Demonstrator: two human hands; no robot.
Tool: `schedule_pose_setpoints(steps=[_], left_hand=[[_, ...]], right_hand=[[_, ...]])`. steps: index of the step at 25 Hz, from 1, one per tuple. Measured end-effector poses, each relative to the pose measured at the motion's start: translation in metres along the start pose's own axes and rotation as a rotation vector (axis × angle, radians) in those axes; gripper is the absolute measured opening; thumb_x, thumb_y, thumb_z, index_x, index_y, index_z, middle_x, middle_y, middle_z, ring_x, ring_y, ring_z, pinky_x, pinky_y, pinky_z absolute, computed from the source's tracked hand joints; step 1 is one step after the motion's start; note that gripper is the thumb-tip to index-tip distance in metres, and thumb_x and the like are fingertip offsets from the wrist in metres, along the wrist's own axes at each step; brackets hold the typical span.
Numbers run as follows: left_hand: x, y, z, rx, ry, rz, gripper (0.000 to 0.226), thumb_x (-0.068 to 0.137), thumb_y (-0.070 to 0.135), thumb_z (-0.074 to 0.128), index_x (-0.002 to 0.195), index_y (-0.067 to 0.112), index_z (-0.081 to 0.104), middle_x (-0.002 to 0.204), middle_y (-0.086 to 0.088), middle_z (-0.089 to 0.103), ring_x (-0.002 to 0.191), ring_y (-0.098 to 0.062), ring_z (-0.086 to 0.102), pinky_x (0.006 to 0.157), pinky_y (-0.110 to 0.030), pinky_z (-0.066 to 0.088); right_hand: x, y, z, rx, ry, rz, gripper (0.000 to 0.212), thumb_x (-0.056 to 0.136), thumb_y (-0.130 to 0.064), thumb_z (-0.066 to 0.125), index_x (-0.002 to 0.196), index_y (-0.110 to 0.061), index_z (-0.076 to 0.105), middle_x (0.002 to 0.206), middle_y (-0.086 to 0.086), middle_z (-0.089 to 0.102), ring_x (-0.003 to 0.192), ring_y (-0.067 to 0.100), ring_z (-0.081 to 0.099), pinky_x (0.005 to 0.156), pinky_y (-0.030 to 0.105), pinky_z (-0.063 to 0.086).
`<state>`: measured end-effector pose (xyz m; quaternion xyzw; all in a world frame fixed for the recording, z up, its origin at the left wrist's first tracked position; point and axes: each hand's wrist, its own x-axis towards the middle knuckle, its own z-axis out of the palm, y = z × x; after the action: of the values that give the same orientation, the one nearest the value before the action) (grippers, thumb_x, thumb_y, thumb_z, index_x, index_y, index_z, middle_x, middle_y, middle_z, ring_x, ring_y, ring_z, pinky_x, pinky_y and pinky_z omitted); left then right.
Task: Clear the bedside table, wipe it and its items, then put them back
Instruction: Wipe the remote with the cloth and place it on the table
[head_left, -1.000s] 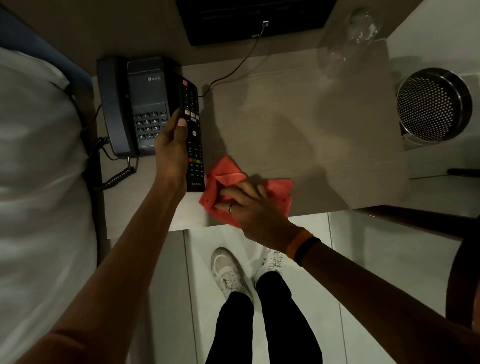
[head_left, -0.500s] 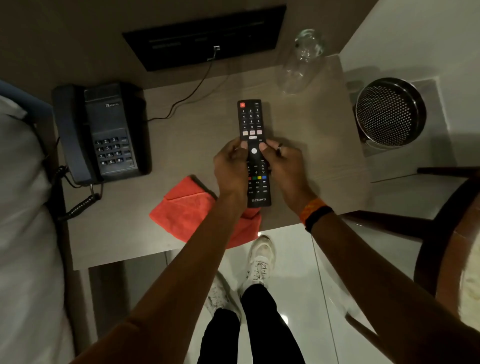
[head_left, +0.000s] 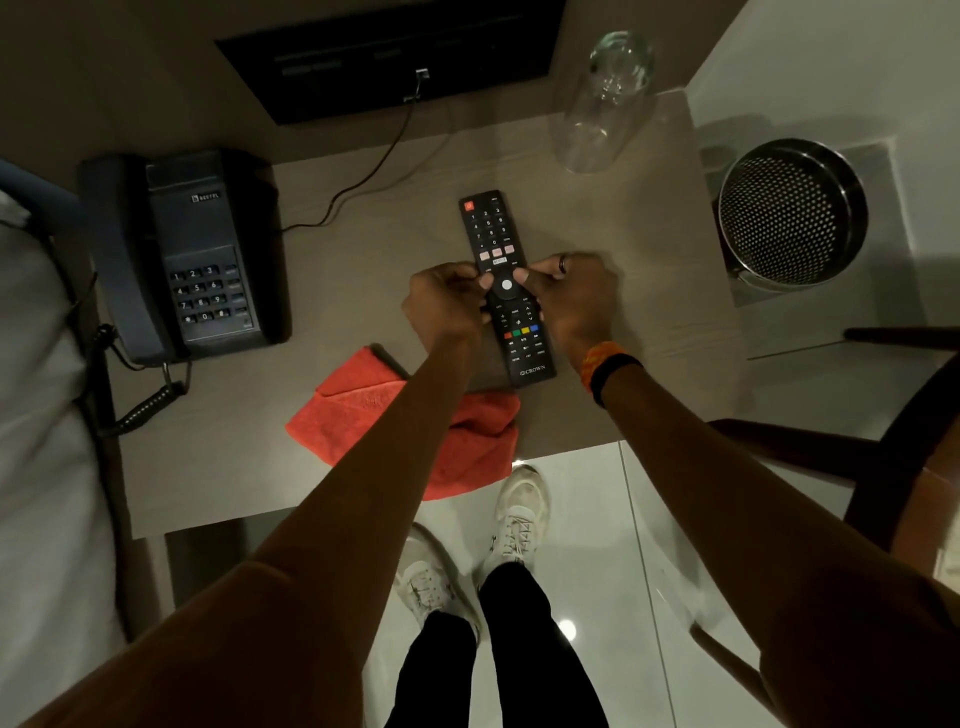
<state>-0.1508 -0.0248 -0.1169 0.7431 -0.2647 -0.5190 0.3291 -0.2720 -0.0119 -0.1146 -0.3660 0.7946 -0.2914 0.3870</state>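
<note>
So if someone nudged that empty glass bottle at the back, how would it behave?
The bottle looks tall and narrow, so it would probably tip easily. It seems empty, so likely light. Being clear glass, it may break if it falls.

Both hands, left and right, pinch black remote over bedside table. Red cloth at near edge; phone left, glass far right.
</note>
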Motion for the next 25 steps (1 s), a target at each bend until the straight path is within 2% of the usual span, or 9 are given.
schedule_pose_setpoints(steps=[6, 8, 10, 13, 16, 19, 21, 22, 25], left_hand=[[0.003, 0.0, -0.011, 0.037, -0.032, 0.082, 0.012, 0.086, 0.0, 0.076, 0.087, 0.01, 0.071, 0.073, -0.004, 0.068, 0.057, -0.012, 0.062, 0.055, -0.028, 0.059], [0.003, -0.003, -0.02, 0.057, -0.025, 0.119, 0.008, 0.088, 0.004, 0.075, 0.089, 0.012, 0.074, 0.071, 0.0, 0.068, 0.058, -0.012, 0.061, 0.058, -0.03, 0.058], [-0.005, -0.003, -0.036, 0.129, -0.057, 0.226, 0.008, 0.088, 0.012, 0.073, 0.088, 0.019, 0.078, 0.079, 0.005, 0.073, 0.073, -0.015, 0.069, 0.073, -0.033, 0.06], [-0.029, -0.006, -0.079, 0.425, -0.186, 0.502, 0.018, 0.091, 0.024, 0.067, 0.101, 0.018, 0.08, 0.102, 0.0, 0.078, 0.1, -0.022, 0.072, 0.087, -0.025, 0.054], [-0.038, -0.029, -0.144, 0.836, -0.436, 0.764, 0.053, 0.085, 0.053, 0.054, 0.124, 0.022, 0.072, 0.132, -0.005, 0.068, 0.124, -0.03, 0.06, 0.104, -0.045, 0.048], [-0.033, -0.066, -0.195, 1.274, -0.63, 0.927, 0.089, 0.074, 0.071, 0.062, 0.15, 0.028, 0.047, 0.16, -0.005, 0.041, 0.149, -0.031, 0.035, 0.119, -0.058, 0.032], [-0.036, -0.08, -0.203, 1.434, -0.625, 1.017, 0.094, 0.067, 0.059, 0.08, 0.149, 0.025, 0.049, 0.157, -0.011, 0.045, 0.145, -0.037, 0.04, 0.116, -0.059, 0.035], [-0.04, -0.08, -0.2, 1.453, -0.583, 1.072, 0.084, 0.068, 0.051, 0.084, 0.142, 0.024, 0.057, 0.15, -0.012, 0.054, 0.139, -0.039, 0.048, 0.11, -0.056, 0.042], [-0.05, -0.068, -0.182, 1.431, -0.466, 1.195, 0.047, 0.083, 0.048, 0.065, 0.118, 0.018, 0.074, 0.124, -0.009, 0.071, 0.119, -0.04, 0.062, 0.086, -0.046, 0.054]], right_hand=[[0.003, 0.004, 0.002, -0.041, -0.005, 0.017, 0.023, 0.087, -0.031, 0.075, 0.08, -0.01, 0.077, 0.08, 0.013, 0.077, 0.077, 0.031, 0.074, 0.077, 0.046, 0.062], [0.001, 0.002, 0.001, -0.063, 0.035, 0.006, 0.023, 0.091, -0.03, 0.07, 0.082, -0.01, 0.075, 0.087, 0.014, 0.077, 0.084, 0.031, 0.074, 0.083, 0.044, 0.06], [-0.014, -0.001, -0.003, -0.222, 0.101, -0.105, 0.021, 0.096, -0.027, 0.063, 0.101, -0.01, 0.075, 0.109, 0.01, 0.075, 0.104, 0.027, 0.069, 0.096, 0.037, 0.054], [-0.068, -0.006, -0.004, -0.377, 0.117, -0.429, 0.025, 0.096, -0.024, 0.055, 0.111, -0.013, 0.072, 0.118, 0.01, 0.065, 0.11, 0.027, 0.062, 0.094, 0.038, 0.051], [-0.132, 0.014, 0.009, -0.439, -0.088, -0.785, 0.032, 0.092, -0.034, 0.056, 0.112, -0.014, 0.072, 0.118, 0.007, 0.065, 0.109, 0.026, 0.06, 0.092, 0.041, 0.053], [-0.167, 0.054, 0.027, -0.699, -0.302, -0.878, 0.056, 0.089, -0.048, 0.061, 0.136, -0.018, 0.058, 0.142, 0.006, 0.057, 0.129, 0.027, 0.052, 0.106, 0.046, 0.043], [-0.175, 0.075, 0.035, -0.783, -0.326, -0.871, 0.059, 0.087, -0.028, 0.066, 0.143, -0.02, 0.051, 0.149, 0.006, 0.052, 0.136, 0.029, 0.048, 0.112, 0.05, 0.041], [-0.175, 0.079, 0.037, -0.761, -0.31, -0.862, 0.059, 0.086, -0.016, 0.067, 0.142, -0.02, 0.052, 0.146, 0.005, 0.054, 0.135, 0.028, 0.05, 0.111, 0.05, 0.042], [-0.175, 0.075, 0.033, -0.564, -0.278, -0.756, 0.059, 0.078, 0.007, 0.067, 0.132, -0.016, 0.064, 0.127, 0.003, 0.067, 0.12, 0.027, 0.059, 0.102, 0.046, 0.051]])
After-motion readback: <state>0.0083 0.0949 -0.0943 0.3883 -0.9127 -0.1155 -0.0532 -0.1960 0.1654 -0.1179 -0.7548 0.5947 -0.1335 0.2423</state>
